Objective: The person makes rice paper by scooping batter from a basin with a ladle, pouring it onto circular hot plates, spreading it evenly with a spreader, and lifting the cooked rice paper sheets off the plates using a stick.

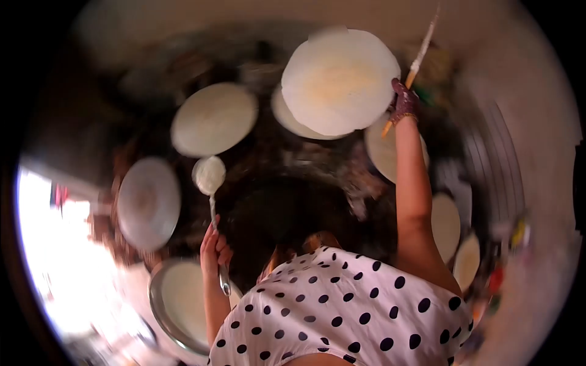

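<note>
My left hand, bare, is closed round the handle of a ladle, whose bowl is full of white batter. In my right hand, in a dark glove, are a long stick with a whitened upper part and the right edge of a large round flatbread. The flatbread is raised over a round pan and hides most of it. Just beyond the ladle lies another round pan with a pale surface.
Another pale round pan is at the left. A metal basin of white batter stands at lower left. Round pale discs curve down the right side, one partly behind my right forearm. Dark, blurred ground lies between them.
</note>
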The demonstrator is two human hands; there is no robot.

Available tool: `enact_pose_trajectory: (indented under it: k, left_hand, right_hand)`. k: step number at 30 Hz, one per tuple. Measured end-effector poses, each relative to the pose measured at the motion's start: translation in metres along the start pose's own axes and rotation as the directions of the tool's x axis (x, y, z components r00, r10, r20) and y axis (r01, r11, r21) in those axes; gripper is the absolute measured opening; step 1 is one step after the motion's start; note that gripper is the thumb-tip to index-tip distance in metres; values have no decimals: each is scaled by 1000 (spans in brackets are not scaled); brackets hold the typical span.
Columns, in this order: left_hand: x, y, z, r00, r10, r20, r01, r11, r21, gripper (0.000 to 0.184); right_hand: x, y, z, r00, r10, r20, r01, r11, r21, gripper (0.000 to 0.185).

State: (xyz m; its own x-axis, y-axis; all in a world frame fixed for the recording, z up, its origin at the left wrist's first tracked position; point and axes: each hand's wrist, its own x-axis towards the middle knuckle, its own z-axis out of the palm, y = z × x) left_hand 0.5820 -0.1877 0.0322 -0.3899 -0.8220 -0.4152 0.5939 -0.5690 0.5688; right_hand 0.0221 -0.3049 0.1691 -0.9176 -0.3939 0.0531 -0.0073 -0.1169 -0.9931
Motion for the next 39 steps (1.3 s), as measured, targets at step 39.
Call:
enact_pose_trajectory:
  k: [39]
  left_hand:
    - [7,-331,248,846,-508,163,465,852,242,43]
  right_hand:
    - [-62,344,-796,624,-65,-779,-526,702,-480,37]
